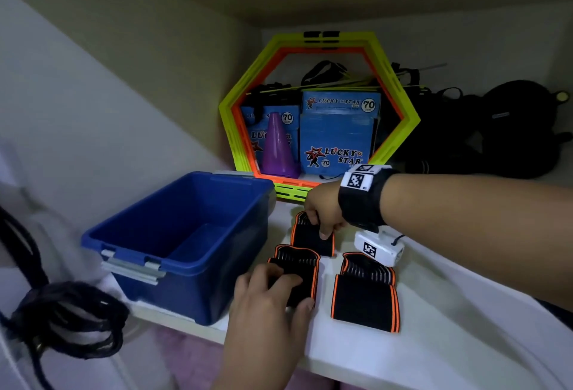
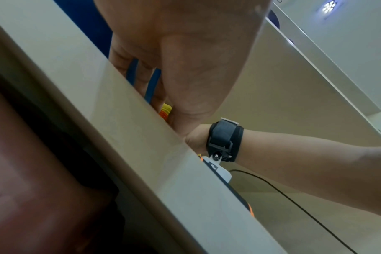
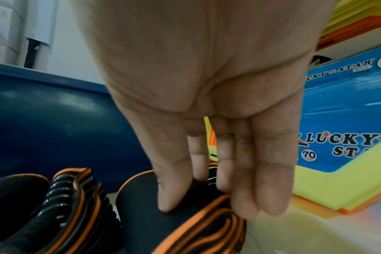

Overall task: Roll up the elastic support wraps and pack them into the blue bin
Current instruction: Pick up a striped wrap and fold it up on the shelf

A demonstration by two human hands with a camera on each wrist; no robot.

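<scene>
On a white shelf [image 1: 449, 343], the right hand [image 1: 324, 211] is pinching the far black, orange-edged elastic wrap [image 1: 310, 236] between thumb and fingers, while the left hand [image 1: 273, 299] is gripping the middle wrap [image 1: 297, 268]. A third wrap [image 1: 364, 296] is lying untouched beside them, right of the open blue plastic bin [image 1: 186, 250].

Black wraps [image 1: 364, 293] edged orange, blue bin [image 1: 173, 253], purple cone [image 1: 277, 147], yellow-and-orange hexagon frames [image 1: 400, 104].
</scene>
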